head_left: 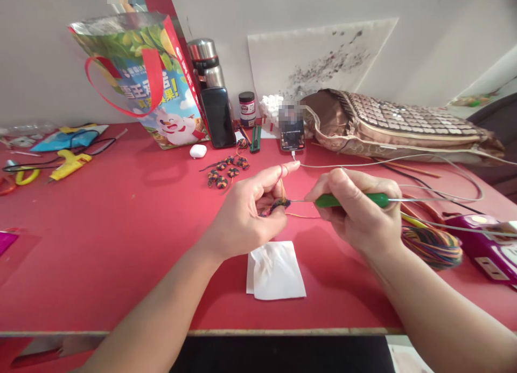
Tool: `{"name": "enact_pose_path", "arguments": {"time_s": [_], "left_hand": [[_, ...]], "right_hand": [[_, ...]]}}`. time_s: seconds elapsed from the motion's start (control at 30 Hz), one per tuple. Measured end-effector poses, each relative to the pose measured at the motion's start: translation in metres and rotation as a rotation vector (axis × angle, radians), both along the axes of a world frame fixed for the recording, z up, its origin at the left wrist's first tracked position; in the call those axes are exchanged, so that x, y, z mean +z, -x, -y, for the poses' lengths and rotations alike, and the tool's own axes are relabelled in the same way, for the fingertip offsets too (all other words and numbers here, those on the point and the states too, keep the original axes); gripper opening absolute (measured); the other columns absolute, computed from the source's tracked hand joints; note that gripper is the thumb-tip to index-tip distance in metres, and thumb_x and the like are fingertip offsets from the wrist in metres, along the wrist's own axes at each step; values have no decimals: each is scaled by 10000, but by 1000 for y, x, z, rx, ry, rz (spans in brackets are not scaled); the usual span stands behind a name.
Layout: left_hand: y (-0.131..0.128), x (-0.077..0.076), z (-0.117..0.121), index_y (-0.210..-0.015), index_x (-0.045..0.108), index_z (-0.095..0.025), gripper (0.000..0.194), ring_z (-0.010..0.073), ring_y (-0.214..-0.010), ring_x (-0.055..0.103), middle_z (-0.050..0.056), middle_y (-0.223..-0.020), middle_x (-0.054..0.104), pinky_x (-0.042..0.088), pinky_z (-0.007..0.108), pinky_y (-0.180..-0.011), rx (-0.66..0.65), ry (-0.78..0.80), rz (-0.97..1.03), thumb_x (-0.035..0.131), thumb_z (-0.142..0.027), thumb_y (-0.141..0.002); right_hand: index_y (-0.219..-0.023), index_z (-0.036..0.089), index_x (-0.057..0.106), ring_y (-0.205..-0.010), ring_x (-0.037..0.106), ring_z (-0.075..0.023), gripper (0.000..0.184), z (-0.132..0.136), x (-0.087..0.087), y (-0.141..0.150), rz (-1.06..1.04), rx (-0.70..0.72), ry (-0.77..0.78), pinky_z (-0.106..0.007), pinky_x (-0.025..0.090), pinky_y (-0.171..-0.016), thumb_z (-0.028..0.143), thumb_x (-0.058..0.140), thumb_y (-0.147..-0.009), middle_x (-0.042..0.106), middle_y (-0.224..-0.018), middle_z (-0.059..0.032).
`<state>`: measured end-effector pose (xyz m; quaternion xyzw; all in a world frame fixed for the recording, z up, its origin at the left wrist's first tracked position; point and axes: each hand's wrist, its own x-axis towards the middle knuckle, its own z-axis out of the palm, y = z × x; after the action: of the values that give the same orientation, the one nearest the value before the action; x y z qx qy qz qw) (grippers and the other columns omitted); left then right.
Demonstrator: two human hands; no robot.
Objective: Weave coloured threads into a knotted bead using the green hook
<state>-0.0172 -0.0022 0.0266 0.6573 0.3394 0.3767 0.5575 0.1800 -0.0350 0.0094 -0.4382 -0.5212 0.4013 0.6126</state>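
Observation:
My left hand point(252, 214) pinches a small dark multicoloured crochet piece point(278, 206) between thumb and fingers, with orange yarn looped over its raised index finger. In my right hand point(359, 208) is a crochet hook point(374, 200) with a green handle, its thin metal shaft pointing left. The tip of the hook meets the piece, and how it sits in the stitches is too small to tell. A strand of yarn runs from the piece toward my right hand. Under my hands lies a folded white tissue point(278, 270). A coil of multicoloured yarn point(432, 246) lies beside my right wrist.
Several small crocheted pieces point(221, 173) lie behind my left hand, near a white earphone case point(197, 151). A dark phone point(218, 117), a charging phone point(292, 133), a gift bag point(141, 87) and a sequined bag point(404, 119) line the back. A purple power strip point(484, 249) is at right, a yellow glue gun point(70, 164) at left.

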Motion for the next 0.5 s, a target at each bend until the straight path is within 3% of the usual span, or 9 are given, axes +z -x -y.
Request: {"name": "enact_pose_path", "arguments": {"time_s": [0.17,0.3,0.4,0.5], "left_hand": [[-3,-8,-3,-1472,737,-185,717,70,-630,467,-48,-837,565,413,231,-587,40,-154,-92,696,-20,-775],[-3,-8,-7,-1417,761,-184,612,89,-672,543,-39,-831,602,481,233,-625,77,42,70,791,-91,-813],[-3,-10,-11,-1321,803,-186,534,111,-747,614,-22,-843,639,526,233,-673,51,197,286,914,-195,-799],[-6,-13,-13,-1306,812,-200,579,115,-766,644,-12,-858,672,534,230,-697,14,291,402,986,-232,-754]], "right_hand": [[-727,242,796,-466,528,-136,481,3,-5,4,308,-55,-292,-314,388,-469,506,659,-1105,630,-567,-20],[-736,237,759,-541,622,-157,489,-1,-6,5,461,-60,-413,-314,467,-525,460,595,-1139,692,-636,-43],[-881,236,812,-600,676,-162,350,-7,-10,6,464,-23,-522,-296,523,-561,372,615,-1137,759,-724,-46],[-1052,208,831,-639,700,-151,157,-13,-18,6,455,14,-635,-270,558,-593,281,700,-1097,790,-800,-51]]}}
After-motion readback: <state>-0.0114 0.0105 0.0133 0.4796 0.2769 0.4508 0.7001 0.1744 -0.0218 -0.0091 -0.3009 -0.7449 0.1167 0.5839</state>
